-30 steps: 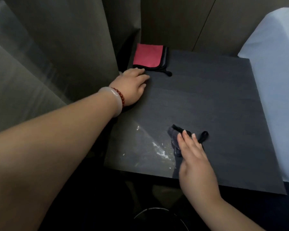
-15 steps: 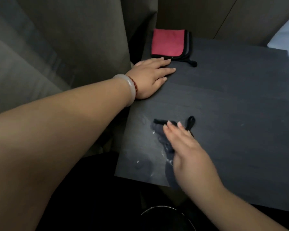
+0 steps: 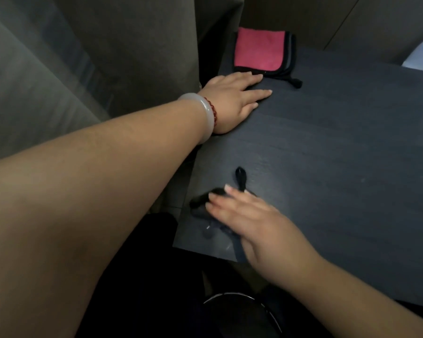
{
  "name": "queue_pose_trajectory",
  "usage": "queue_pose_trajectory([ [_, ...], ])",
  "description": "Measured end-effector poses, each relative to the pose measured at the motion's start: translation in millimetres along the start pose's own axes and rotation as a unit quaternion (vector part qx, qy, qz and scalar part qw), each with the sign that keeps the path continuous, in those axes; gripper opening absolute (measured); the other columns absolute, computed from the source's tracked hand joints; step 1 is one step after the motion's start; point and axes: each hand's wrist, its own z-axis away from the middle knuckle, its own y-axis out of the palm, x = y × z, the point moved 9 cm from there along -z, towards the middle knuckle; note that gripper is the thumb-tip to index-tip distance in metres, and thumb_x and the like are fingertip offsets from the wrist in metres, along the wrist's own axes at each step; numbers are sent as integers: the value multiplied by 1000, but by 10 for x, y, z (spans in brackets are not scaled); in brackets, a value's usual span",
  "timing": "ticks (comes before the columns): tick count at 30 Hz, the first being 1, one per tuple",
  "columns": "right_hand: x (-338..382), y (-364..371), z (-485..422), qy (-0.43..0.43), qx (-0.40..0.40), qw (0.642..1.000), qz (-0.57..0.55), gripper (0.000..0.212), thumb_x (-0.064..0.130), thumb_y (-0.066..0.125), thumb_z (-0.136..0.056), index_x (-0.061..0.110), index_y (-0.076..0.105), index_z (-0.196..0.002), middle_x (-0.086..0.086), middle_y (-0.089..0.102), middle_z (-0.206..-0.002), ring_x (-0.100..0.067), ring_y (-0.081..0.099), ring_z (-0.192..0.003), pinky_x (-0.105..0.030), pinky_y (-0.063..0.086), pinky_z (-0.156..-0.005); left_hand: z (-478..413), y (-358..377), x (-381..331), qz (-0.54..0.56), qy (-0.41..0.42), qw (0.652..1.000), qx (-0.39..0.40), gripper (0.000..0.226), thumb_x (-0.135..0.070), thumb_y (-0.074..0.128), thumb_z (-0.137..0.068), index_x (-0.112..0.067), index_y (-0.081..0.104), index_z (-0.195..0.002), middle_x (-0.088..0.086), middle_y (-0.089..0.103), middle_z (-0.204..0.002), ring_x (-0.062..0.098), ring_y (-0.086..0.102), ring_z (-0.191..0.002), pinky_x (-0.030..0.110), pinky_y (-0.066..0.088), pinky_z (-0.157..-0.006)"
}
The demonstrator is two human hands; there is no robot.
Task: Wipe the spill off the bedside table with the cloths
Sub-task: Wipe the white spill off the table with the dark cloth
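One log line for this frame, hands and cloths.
right hand: pressing dark cloth at table front-left corner | left hand: flat, empty | red cloth: folded, untouched

your right hand (image 3: 252, 223) is motion-blurred and hides most of the dark cloth (image 3: 200, 206) beneath it. the table (image 3: 340, 167) runs off the right edge, and the round-rimmed thing (image 3: 242, 298) below is too dark to identify.

No legible text, apparently.
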Motion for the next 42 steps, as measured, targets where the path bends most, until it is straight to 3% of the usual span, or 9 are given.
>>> queue_pose_trajectory([
  [4,-125,-85,-457,16,-1,1000,11,61,8,25,-78,15,55,-131,-3,52,-139,-26,39,-135,-46,33,-110,13,5,-2,-3,-14,1000,8,46,-40,26,-102,-42,22,-149,-6,11,-161,18,7,-147,41,9,-115],
  [9,179,106,114,-97,77,992,2,52,4,32,-87,21,59,-128,7,54,-137,-16,37,-136,-42,32,-110,23,11,-12,0,-23,1000,19,47,-39,24,-103,-41,21,-149,-7,9,-161,17,5,-148,38,6,-115],
  [13,87,8,464,-78,87,993,-24,54,4,33,-86,26,57,-130,14,50,-138,-10,32,-138,-41,34,-109,22,13,-24,3,-20,1000,9,46,-39,25,-103,-41,22,-149,-6,11,-161,18,6,-148,39,7,-116],
  [21,143,129,-6,-86,79,993,-33,57,-1,34,-80,20,61,-124,6,56,-135,-17,38,-135,-41,32,-110,28,5,-24,1,-25,1000,3,46,-38,25,-103,-40,22,-149,-6,10,-161,17,5,-148,39,6,-116],
  [26,-237,-255,665,-40,56,996,-54,51,-7,43,-79,20,69,-113,12,59,-128,-12,42,-133,-39,36,-108,5,20,-19,2,-21,1000,-1,46,-38,26,-103,-41,23,-149,-6,11,-161,17,7,-147,40,7,-116],
  [29,-308,-292,600,-20,44,997,-64,50,0,38,-78,20,71,-109,11,62,-124,-11,44,-131,-35,34,-109,10,24,-39,0,-21,1000,0,46,-37,26,-103,-38,24,-149,-4,12,-161,18,7,-148,39,8,-116],
  [35,-501,-392,541,75,-62,992,-82,50,5,32,-79,16,71,-109,6,62,-124,-9,44,-131,-30,31,-111,153,59,-163,21,-111,994,4,50,-33,27,-103,-27,20,-152,6,7,-161,24,4,-148,38,5,-119],
  [42,-266,-308,1244,70,-52,994,-68,44,-1,42,-85,19,69,-113,11,60,-128,-11,42,-132,-27,30,-111,467,161,-437,0,-149,989,-10,58,-41,23,-101,-21,10,-154,5,0,-162,22,-3,-148,38,1,-119],
])
